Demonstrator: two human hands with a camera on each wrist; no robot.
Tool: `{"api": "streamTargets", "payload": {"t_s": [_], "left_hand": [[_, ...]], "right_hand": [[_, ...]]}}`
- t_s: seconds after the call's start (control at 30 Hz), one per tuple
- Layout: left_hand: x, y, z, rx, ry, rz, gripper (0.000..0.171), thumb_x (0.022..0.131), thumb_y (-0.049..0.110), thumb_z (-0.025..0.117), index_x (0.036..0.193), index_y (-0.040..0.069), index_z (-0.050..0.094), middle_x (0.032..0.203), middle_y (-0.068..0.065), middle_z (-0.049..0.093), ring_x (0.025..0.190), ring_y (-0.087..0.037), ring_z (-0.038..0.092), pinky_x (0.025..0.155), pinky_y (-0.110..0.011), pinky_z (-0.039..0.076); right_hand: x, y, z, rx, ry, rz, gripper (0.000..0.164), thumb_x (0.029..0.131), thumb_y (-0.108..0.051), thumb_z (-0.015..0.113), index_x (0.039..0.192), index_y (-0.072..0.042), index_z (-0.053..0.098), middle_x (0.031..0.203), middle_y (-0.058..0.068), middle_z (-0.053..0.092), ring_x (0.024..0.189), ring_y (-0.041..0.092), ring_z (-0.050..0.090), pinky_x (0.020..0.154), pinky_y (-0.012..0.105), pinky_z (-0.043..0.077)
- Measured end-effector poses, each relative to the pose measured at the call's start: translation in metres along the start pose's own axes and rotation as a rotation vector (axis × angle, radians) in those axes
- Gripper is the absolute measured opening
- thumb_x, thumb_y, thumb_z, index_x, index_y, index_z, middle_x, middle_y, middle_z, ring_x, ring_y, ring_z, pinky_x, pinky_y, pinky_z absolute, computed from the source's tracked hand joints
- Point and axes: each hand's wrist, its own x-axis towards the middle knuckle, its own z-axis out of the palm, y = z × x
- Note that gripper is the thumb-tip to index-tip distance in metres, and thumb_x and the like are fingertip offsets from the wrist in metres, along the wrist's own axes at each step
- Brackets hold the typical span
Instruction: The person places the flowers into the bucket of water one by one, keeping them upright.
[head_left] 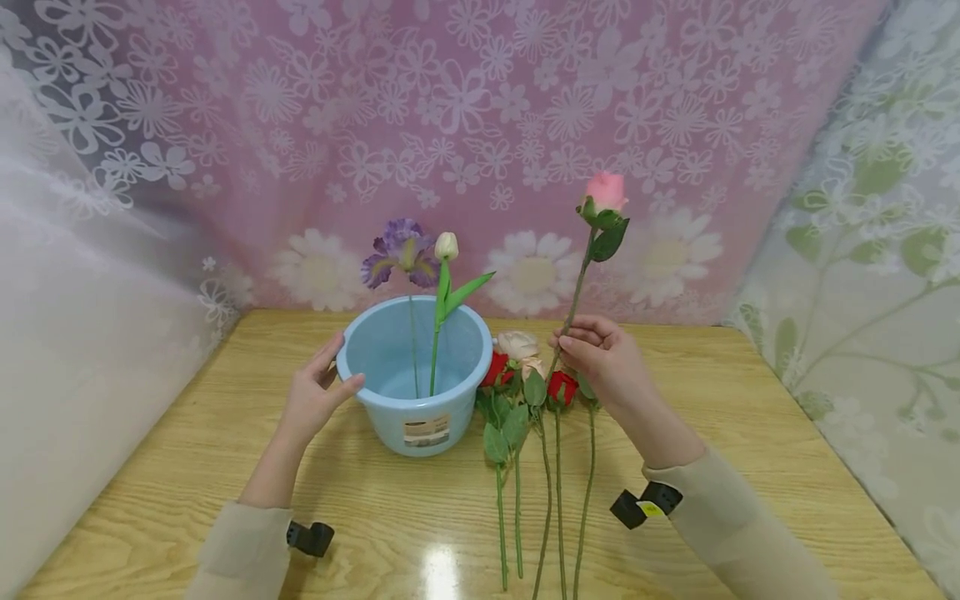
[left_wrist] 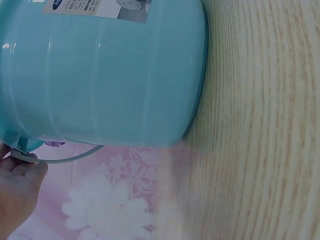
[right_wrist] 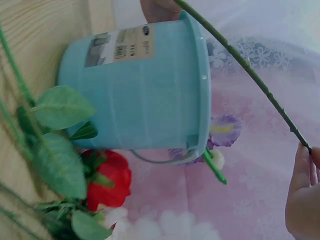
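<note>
A light blue bucket (head_left: 423, 417) stands upright on the table. My left hand (head_left: 311, 396) grips its left rim, thumb in front; up close, the fingers (left_wrist: 25, 170) sit where the handle (left_wrist: 70, 159) joins the rim. Inside the bucket stand a purple iris (head_left: 405, 250) and a white tulip (head_left: 446, 247). Right of the bucket, my right hand (head_left: 618, 362) pinches the stem of a pink rose (head_left: 606, 192), bloom held up high. Its long green stem (right_wrist: 250, 72) slants past the bucket's rim in the right wrist view.
Several flowers lie on the table right of the bucket, among them red roses (head_left: 562, 387) and a cream bloom (head_left: 517, 343), stems toward the front edge. Behind the wooden table (head_left: 360, 533) hangs a pink flowered curtain (head_left: 480, 125); pale curtains flank both sides.
</note>
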Motion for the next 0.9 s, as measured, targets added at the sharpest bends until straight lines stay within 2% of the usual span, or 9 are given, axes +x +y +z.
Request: {"api": "streamTargets", "payload": {"t_s": [0.3,0.4,0.6,0.7,0.9], "left_hand": [[0.0,-0.001,-0.001,0.002,-0.004,-0.013,0.067,0.079,0.007,0.065,0.136,-0.002,0.029,0.142,-0.014,0.023,0.129,-0.027,0.02,0.103,-0.046,0.023],[0.0,-0.001,-0.001,0.009,-0.007,-0.012,0.068,0.079,0.007,0.065,0.136,-0.001,0.029,0.142,-0.015,0.023,0.129,-0.027,0.02,0.103,-0.046,0.023],[0.0,0.001,-0.002,0.013,-0.01,-0.014,0.067,0.08,0.007,0.065,0.136,-0.001,0.03,0.142,-0.014,0.023,0.129,-0.026,0.02,0.103,-0.045,0.023],[0.0,0.001,-0.001,0.012,-0.011,-0.011,0.067,0.08,0.006,0.065,0.136,-0.001,0.03,0.142,-0.014,0.023,0.129,-0.026,0.02,0.103,-0.045,0.023],[0.001,0.0,-0.001,0.017,-0.012,-0.014,0.067,0.08,0.007,0.065,0.136,-0.001,0.029,0.142,-0.012,0.023,0.129,-0.025,0.02,0.103,-0.043,0.023]], "right_hand": [[0.026,-0.008,0.031,0.197,0.116,-0.151,0.018,0.083,0.009,0.053,0.1,0.002,0.047,0.09,0.01,0.058,0.082,0.017,0.062,0.075,0.021,0.051],[0.035,-0.008,0.04,0.222,0.165,-0.199,0.017,0.083,0.01,0.052,0.098,0.002,0.05,0.087,0.01,0.059,0.08,0.018,0.063,0.075,0.022,0.051],[0.05,-0.003,0.056,0.111,0.21,-0.249,0.016,0.084,0.008,0.053,0.097,-0.001,0.053,0.086,0.008,0.06,0.08,0.017,0.063,0.077,0.025,0.051],[0.055,0.003,0.063,0.026,0.188,-0.251,0.015,0.084,0.006,0.055,0.095,-0.003,0.055,0.086,0.007,0.061,0.081,0.017,0.062,0.079,0.028,0.05],[0.063,0.021,0.076,-0.11,0.119,-0.258,0.017,0.083,0.004,0.056,0.1,0.004,0.052,0.089,0.012,0.058,0.08,0.015,0.061,0.084,0.04,0.047]]}}
